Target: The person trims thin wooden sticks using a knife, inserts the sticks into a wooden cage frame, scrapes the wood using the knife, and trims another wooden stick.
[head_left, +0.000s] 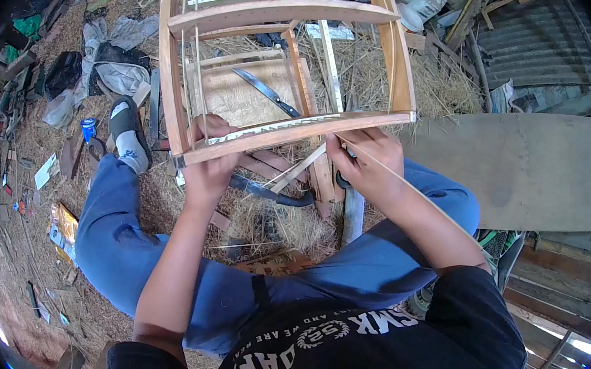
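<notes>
A wooden frame (297,135) of reddish-brown bars stands upright in front of me. At the left of its near rail, my left hand (211,168) is closed around the bar, thumb and fingers on either side. My right hand (372,158) is at the right part of the same rail, fingers closed on a thin pale strip (435,214). That strip runs back along my right forearm; its front end at the rail is partly hidden by the fingers. A pale strip with a dark zigzag pattern (282,126) lies along the rail's inner side.
Beyond the near rail, a knife (268,94) lies on a wooden board (228,94). A dark curved tool (267,191) and wood offcuts (276,168) lie between my legs. A flat brown sheet (524,167) is at right. Straw and shavings cover the ground around a blue can (89,127).
</notes>
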A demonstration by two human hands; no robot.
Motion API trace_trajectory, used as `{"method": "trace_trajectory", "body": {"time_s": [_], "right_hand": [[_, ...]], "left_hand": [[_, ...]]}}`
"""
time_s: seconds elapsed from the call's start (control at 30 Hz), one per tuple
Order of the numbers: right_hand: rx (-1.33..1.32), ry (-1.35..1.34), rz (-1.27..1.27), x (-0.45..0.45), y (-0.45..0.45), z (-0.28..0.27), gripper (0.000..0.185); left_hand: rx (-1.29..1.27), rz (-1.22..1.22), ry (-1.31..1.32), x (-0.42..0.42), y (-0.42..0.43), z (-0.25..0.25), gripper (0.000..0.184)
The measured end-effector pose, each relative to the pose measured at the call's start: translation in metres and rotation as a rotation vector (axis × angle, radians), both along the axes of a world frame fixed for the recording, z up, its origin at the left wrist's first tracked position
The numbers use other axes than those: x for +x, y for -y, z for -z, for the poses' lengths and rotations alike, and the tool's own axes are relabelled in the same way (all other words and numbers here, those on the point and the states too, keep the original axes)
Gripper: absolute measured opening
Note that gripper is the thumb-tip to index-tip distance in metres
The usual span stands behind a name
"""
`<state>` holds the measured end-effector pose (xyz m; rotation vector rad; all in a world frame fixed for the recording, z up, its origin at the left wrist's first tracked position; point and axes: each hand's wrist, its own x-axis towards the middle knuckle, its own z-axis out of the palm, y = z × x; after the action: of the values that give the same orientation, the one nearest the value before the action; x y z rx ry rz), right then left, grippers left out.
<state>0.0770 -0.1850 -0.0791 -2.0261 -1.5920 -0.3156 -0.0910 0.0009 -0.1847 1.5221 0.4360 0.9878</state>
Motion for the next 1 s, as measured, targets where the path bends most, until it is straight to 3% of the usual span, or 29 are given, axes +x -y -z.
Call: {"method": "trace_trajectory", "body": {"time_s": [0.6, 0.7, 0.87, 0.9, 0.97, 1.0], "right_hand": [[-0.064, 0.127, -0.054, -0.003, -0.002, -0.005, 0.010], [-0.144, 0.080, -0.031, -0.007, 0.000, -0.005, 0.019], [-0.165, 0.219, 0.019, -0.007, -0.005, -0.001, 0.026], [-0.166, 0.219, 0.018, -0.007, -0.005, -0.001, 0.026], [-0.180, 0.156, 0.060, -0.007, -0.008, -0.001, 0.023], [-0.179, 0.158, 0.055, -0.008, -0.009, -0.002, 0.023]], "left_hand": [[0.022, -0.015, -0.006, 0.002, 0.002, 0.002, 0.030], [0.038, -0.009, -0.014, 0.000, 0.002, 0.000, 0.030], [0.068, 0.001, -0.095, -0.003, 0.007, -0.004, 0.031], [-0.171, 0.051, 0.003, -0.001, 0.009, -0.001, 0.032], [-0.407, 0.095, 0.104, 0.000, 0.007, 0.000, 0.032], [-0.224, 0.046, 0.007, 0.000, 0.004, 0.000, 0.032]]}}
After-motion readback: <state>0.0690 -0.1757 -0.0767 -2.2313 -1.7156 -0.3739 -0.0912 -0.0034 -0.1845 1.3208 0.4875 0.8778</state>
